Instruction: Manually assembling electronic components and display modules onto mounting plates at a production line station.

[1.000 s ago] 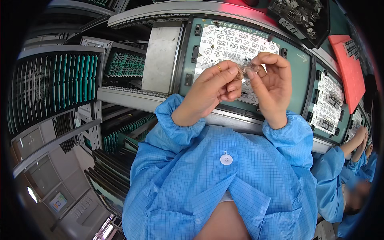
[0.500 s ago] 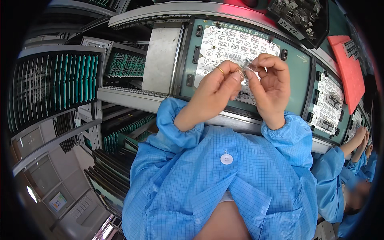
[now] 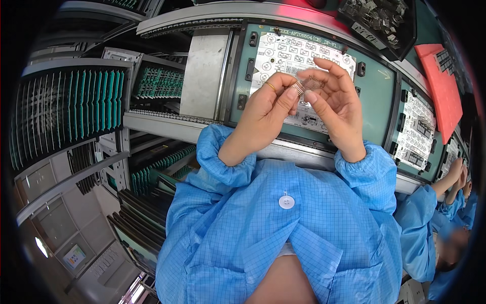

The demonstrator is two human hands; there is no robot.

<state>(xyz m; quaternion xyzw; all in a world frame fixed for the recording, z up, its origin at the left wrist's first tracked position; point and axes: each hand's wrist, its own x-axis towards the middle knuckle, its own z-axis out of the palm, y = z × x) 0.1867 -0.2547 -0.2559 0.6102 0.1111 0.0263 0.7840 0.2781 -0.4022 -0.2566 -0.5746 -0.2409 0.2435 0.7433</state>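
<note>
Over a white printed circuit board (image 3: 278, 53) my two hands meet. A small bunch of fine, coppery wire-like parts (image 3: 312, 82) spans the gap between them; its exact kind is too small to make out. My left hand (image 3: 268, 111) is closed, pinching the near end between thumb and forefinger, with a ring on one finger. My right hand (image 3: 336, 104) curls loosely round the other end, its thumb against the wires and its forefinger raised. The board lies in a green carrier (image 3: 372, 106) with black clips along its sides, and my hands hide part of it.
At the upper right stands a black bin (image 3: 405, 43) of small metal parts, beside a red foam slab (image 3: 439, 91). Another loaded carrier (image 3: 415, 129) sits along the line to the right, near a co-worker's hands (image 3: 453, 177). Racks of green boards (image 3: 71, 106) fill the left.
My right hand has loosened from a tight pinch, its fingers spreading upward and its thumb lower. More of the wire-like bunch shows between my hands. My left hand has shifted slightly left.
</note>
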